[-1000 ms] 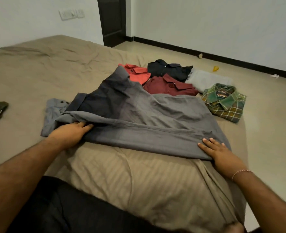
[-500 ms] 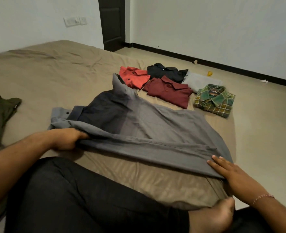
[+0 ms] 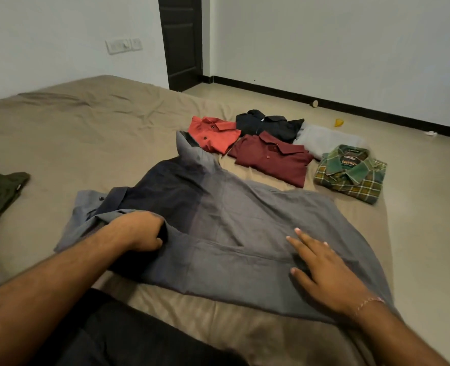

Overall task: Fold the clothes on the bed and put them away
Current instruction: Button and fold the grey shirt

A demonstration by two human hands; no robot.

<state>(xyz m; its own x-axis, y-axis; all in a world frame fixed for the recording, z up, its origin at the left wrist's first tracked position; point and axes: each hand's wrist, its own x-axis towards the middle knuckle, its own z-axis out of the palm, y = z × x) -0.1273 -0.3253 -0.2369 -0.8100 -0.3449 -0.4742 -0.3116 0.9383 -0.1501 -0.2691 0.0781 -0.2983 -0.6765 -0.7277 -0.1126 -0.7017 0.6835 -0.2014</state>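
White walls (image 3: 324, 35), dark door (image 3: 181, 40), beige floor (image 3: 430, 194).

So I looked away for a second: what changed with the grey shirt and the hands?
The right hand slid from the hem up onto the grey shirt, fingers flat. The left hand, earlier flat at the edge, now grips a fold. The folded shirts stayed put.

Folded shirts (image 3: 271, 157) lie behind the spread shirt (image 3: 231, 228) on the bed (image 3: 86, 128).
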